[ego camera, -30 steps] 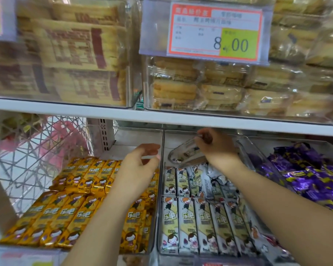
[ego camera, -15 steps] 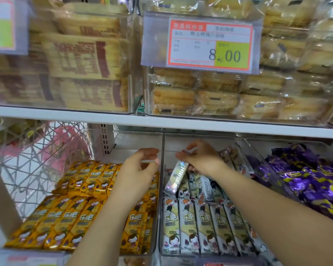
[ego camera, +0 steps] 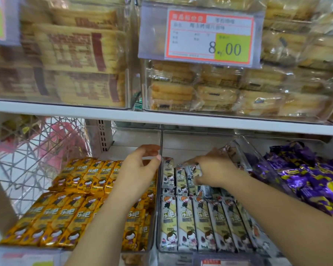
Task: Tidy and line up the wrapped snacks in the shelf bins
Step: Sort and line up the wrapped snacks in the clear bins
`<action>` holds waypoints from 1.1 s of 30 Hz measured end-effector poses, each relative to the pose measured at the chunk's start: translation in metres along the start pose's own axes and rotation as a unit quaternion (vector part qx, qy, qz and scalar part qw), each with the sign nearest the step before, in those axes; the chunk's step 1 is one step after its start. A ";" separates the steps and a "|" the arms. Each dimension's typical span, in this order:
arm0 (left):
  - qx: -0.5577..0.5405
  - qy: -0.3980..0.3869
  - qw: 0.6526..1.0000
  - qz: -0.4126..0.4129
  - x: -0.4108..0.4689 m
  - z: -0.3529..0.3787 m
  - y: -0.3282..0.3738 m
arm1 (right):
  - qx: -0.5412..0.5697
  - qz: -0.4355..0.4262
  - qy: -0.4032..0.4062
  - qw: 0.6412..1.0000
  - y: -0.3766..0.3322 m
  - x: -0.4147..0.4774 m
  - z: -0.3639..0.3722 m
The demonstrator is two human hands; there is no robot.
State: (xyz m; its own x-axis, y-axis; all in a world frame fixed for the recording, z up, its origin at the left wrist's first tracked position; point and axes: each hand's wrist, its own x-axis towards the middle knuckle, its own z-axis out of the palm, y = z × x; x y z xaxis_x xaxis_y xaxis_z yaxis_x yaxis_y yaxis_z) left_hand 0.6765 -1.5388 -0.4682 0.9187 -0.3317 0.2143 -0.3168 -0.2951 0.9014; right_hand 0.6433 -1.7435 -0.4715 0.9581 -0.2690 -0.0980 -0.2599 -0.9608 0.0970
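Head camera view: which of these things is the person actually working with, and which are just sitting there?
In the job: right hand gripping a white-wrapped snack bar; white-wrapped bars in rows; yellow-wrapped bars; purple-wrapped snacks, perhaps later; left hand at the clear bin wall.
Just there: price tag; biscuit packs on the upper shelf; wire basket.

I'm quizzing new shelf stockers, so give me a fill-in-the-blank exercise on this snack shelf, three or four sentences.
1. The right hand holds a snack with a ____ wrapper.
2. The packs below the left hand are ____.
3. The price tag reads ____.
4. Everything in the far-right bin is ____.
Missing words: white; yellow; 8.00; purple.
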 end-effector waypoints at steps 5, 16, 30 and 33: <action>-0.011 0.001 1.000 0.000 -0.001 -0.002 0.002 | 0.161 -0.020 0.000 0.987 -0.001 -0.011 -0.019; -0.011 0.006 1.000 -0.002 -0.002 -0.002 0.003 | 0.287 0.061 0.013 0.956 -0.022 -0.027 -0.031; 0.051 0.001 0.998 0.030 -0.008 -0.003 0.015 | 0.252 -0.012 0.037 0.967 0.019 -0.038 -0.040; 0.114 -0.004 0.991 0.072 -0.012 0.001 0.030 | 0.235 -0.011 0.057 0.970 0.044 -0.053 -0.039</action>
State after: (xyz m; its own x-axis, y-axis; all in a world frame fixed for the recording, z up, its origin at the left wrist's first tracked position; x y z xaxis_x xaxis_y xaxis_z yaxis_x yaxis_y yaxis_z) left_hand 0.6552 -1.5449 -0.4440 0.8585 -0.3914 0.3314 -0.4907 -0.4390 0.7526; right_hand 0.5860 -1.7687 -0.4236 0.9643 -0.2643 0.0176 -0.2393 -0.8979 -0.3694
